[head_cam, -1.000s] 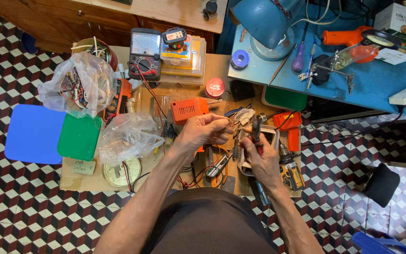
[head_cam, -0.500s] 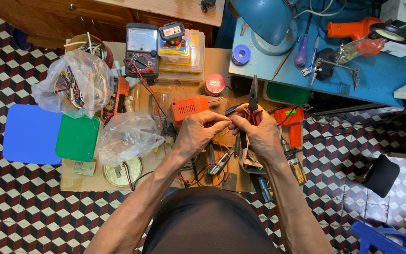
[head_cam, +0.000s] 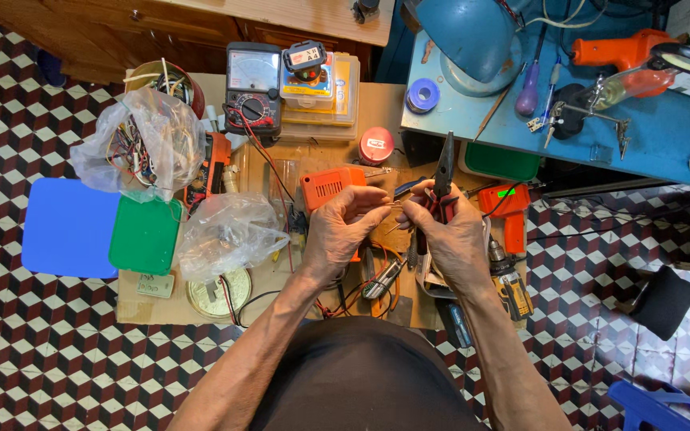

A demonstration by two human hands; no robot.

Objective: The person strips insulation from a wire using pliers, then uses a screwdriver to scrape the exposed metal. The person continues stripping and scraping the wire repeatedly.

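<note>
My right hand [head_cam: 450, 231] grips long-nose pliers [head_cam: 443, 166] with red handles, the jaws pointing up and away from me. My left hand [head_cam: 341, 227] pinches a thin wire [head_cam: 393, 206] that runs across to the right hand's fingertips. Both hands hover close together over a low cluttered work board [head_cam: 377, 104]. An orange plastic box [head_cam: 325, 185] lies just beyond my left hand. Loose red and black wires and small tools lie under my wrists.
An analog multimeter [head_cam: 252, 86] and yellow parts boxes [head_cam: 329, 89] stand at the back. Clear bags [head_cam: 141, 144] of wires sit left, beside blue [head_cam: 65, 227] and green [head_cam: 145, 235] lids. A cordless drill [head_cam: 509, 275] lies right. A blue table [head_cam: 648, 136] carries a lamp [head_cam: 473, 40] and tools.
My right hand has lifted the pliers off the board and brought them upright beside my left hand. The two hands now meet over the wire.
</note>
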